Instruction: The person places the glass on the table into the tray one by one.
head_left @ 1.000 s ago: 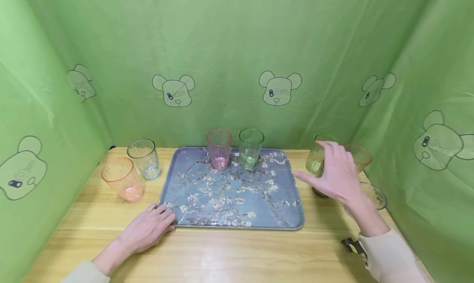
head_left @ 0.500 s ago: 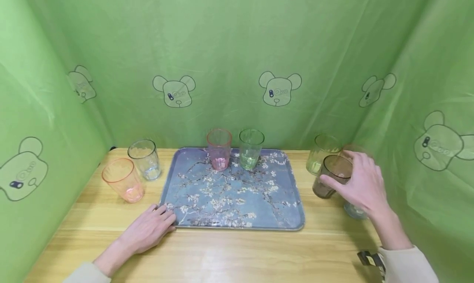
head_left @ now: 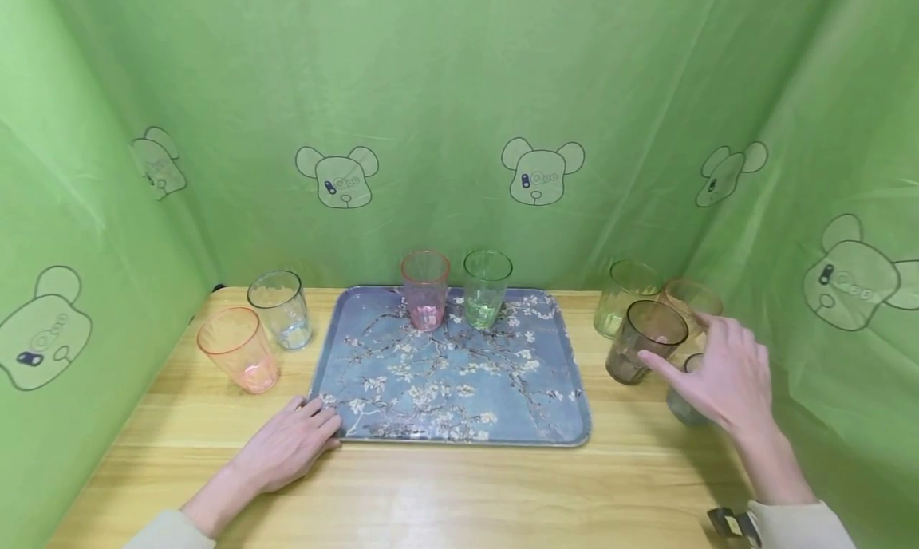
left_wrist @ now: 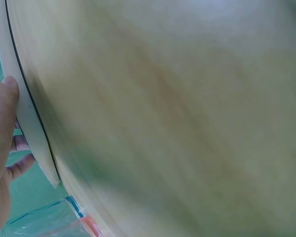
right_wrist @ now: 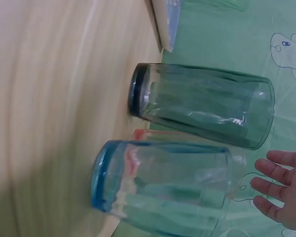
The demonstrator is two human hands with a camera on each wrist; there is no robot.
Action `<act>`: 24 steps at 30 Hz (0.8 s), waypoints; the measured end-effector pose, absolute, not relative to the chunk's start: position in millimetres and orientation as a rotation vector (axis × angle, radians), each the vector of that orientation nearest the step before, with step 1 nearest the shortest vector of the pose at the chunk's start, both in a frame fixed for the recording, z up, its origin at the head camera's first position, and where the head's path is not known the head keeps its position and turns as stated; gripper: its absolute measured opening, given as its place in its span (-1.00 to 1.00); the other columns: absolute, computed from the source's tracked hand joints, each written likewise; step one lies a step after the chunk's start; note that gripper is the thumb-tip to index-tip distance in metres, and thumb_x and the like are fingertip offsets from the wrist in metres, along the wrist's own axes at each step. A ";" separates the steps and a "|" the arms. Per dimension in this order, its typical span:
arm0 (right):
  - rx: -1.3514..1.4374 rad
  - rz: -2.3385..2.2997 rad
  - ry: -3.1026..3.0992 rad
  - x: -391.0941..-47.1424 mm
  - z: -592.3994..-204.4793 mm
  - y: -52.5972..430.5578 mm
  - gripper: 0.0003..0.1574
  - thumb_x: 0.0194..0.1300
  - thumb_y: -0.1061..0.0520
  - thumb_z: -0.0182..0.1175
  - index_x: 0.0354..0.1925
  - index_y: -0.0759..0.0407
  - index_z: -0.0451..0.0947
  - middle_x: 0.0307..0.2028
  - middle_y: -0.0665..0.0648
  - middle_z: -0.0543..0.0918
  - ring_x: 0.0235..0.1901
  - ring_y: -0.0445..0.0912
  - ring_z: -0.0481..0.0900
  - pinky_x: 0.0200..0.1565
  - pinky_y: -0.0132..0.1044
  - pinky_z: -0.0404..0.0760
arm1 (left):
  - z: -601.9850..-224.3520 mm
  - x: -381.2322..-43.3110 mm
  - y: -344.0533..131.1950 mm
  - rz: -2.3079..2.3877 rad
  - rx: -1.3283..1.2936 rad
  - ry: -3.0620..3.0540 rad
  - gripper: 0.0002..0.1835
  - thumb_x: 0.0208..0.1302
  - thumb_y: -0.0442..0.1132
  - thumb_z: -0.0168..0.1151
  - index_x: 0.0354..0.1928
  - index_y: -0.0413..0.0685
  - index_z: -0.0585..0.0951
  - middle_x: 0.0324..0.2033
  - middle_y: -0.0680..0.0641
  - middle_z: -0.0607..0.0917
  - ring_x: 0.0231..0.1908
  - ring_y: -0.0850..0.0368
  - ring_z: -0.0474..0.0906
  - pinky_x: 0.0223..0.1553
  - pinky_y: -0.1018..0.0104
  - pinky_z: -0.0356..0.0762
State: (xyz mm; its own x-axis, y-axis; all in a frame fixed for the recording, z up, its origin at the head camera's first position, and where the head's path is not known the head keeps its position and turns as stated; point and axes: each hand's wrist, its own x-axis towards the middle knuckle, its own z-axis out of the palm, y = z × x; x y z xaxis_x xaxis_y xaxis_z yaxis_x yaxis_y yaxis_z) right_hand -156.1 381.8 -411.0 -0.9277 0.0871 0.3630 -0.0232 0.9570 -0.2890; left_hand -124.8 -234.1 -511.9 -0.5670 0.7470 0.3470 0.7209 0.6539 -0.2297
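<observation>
The left hand [head_left: 294, 447] seemingly pinched a blue, blossom-patterned rectangular tray [head_left: 431, 365] to steady it; the right hand [head_left: 727, 377] hovered empty, fingers spread, beside a brown, transparent tapered tumbler [head_left: 646, 333].

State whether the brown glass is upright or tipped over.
Upright: the brown glass sits base-down on the wooden table, mouth up in the head view.

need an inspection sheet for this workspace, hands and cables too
surface: wooden table, patterned tray on it
glasses: pink glass, green glass on tray; orange glass, clear glass to its left; brown glass, yellow glass, blue glass, reddish glass to its right
clutter: tiny dark thing, far left corner, unidentifiable
hands: left hand holds tray's near left corner; right hand beside brown glass, holding nothing
cables: nothing seen
surroundings: green curtain behind and at sides
</observation>
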 end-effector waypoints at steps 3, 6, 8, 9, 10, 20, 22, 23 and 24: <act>-0.051 0.393 -2.731 -154.1 -414.7 384.7 0.42 0.15 -0.56 0.35 0.51 0.45 0.19 0.27 0.65 0.41 0.19 0.50 0.34 0.06 0.35 0.29 | -511.5 -124.7 -234.3 0.086 -1.152 -2.456 -0.77 0.31 0.01 0.37 -0.29 0.15 0.51 -0.34 0.15 0.61 -0.26 0.19 0.45 -0.14 0.24 0.41; -0.066 0.373 -2.745 -153.6 -417.5 384.8 0.41 0.15 -0.58 0.32 0.45 0.49 0.24 0.25 0.65 0.42 0.17 0.49 0.36 0.04 0.34 0.30 | -510.5 -124.5 -234.1 0.088 -1.153 -2.454 -0.78 0.32 0.01 0.36 -0.29 0.15 0.50 -0.35 0.15 0.60 -0.26 0.19 0.44 -0.14 0.24 0.40; -0.082 0.356 -2.757 -154.1 -419.1 383.7 0.42 0.14 -0.61 0.31 0.41 0.53 0.27 0.22 0.66 0.44 0.15 0.49 0.37 0.04 0.35 0.31 | -510.0 -124.2 -234.1 0.088 -1.152 -2.453 -0.77 0.32 0.01 0.36 -0.30 0.15 0.50 -0.36 0.15 0.60 -0.27 0.19 0.44 -0.14 0.24 0.40; -0.092 0.347 -2.765 -154.7 -419.7 382.8 0.43 0.14 -0.62 0.30 0.40 0.54 0.28 0.22 0.65 0.44 0.15 0.49 0.38 0.04 0.35 0.32 | -509.7 -124.1 -233.9 0.087 -1.152 -2.453 -0.77 0.32 0.00 0.37 -0.30 0.15 0.50 -0.36 0.15 0.60 -0.27 0.20 0.44 -0.14 0.24 0.40; -0.105 0.339 -2.775 -155.5 -420.5 381.8 0.45 0.14 -0.64 0.29 0.39 0.55 0.28 0.22 0.65 0.44 0.15 0.49 0.38 0.04 0.36 0.32 | -509.5 -123.9 -233.9 0.086 -1.152 -2.453 -0.77 0.31 0.00 0.37 -0.30 0.15 0.50 -0.35 0.15 0.60 -0.27 0.20 0.44 -0.15 0.25 0.40; -0.236 0.247 -2.854 -164.2 -430.2 375.0 0.58 0.13 -0.78 0.12 0.32 0.66 0.30 0.12 0.67 0.45 0.01 0.46 0.42 -0.06 0.31 0.36 | -511.2 -124.1 -233.9 0.082 -1.158 -2.449 -0.78 0.32 0.01 0.35 -0.29 0.15 0.50 -0.34 0.15 0.62 -0.26 0.20 0.44 -0.14 0.25 0.41; -0.245 0.242 -2.843 -165.9 -432.2 373.3 0.54 0.13 -0.79 0.11 0.23 0.66 0.36 0.06 0.66 0.47 -0.04 0.45 0.42 -0.09 0.28 0.35 | -511.8 -124.5 -234.2 0.081 -1.158 -2.447 -0.78 0.32 0.01 0.35 -0.29 0.15 0.50 -0.33 0.15 0.62 -0.26 0.20 0.44 -0.14 0.25 0.40; -0.251 0.239 -2.837 -167.0 -433.2 372.4 0.52 0.12 -0.79 0.11 0.18 0.65 0.38 0.03 0.65 0.48 -0.06 0.44 0.42 -0.11 0.25 0.34 | -511.9 -124.8 -234.2 0.080 -1.159 -2.446 -0.78 0.32 0.01 0.35 -0.29 0.15 0.50 -0.34 0.15 0.62 -0.26 0.20 0.44 -0.14 0.24 0.40; -0.260 0.239 -2.829 -167.7 -433.9 371.3 0.50 0.11 -0.80 0.11 0.13 0.63 0.40 -0.01 0.63 0.49 -0.09 0.42 0.43 -0.13 0.23 0.32 | -512.0 -125.1 -234.4 0.079 -1.159 -2.445 -0.78 0.32 0.01 0.36 -0.30 0.15 0.50 -0.34 0.15 0.62 -0.26 0.20 0.44 -0.14 0.24 0.40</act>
